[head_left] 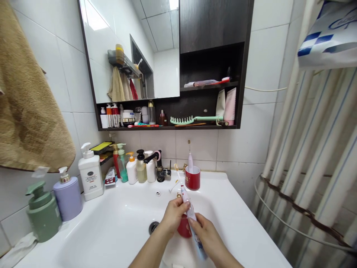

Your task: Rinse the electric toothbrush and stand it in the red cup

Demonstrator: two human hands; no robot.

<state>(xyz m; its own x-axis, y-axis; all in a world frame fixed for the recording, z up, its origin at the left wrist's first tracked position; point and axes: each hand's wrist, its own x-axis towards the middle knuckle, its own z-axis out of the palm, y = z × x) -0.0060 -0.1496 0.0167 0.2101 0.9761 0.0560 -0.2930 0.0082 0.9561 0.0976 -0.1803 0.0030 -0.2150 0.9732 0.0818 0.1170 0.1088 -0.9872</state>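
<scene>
Over the white basin, both my hands grip a white and pink electric toothbrush that points up and away from me. My left hand is closed round its upper body, just below the neck. My right hand is wrapped round the lower handle, whose end sticks out past my palm. A red cup shows between and under the two hands; I cannot tell which hand carries it.
A second red cup with a toothbrush in it stands on the rim by the black faucet. Pump bottles line the back and left edge, including a white one, a purple one and a green one. The drain lies left of my hands. A shower curtain hangs at right.
</scene>
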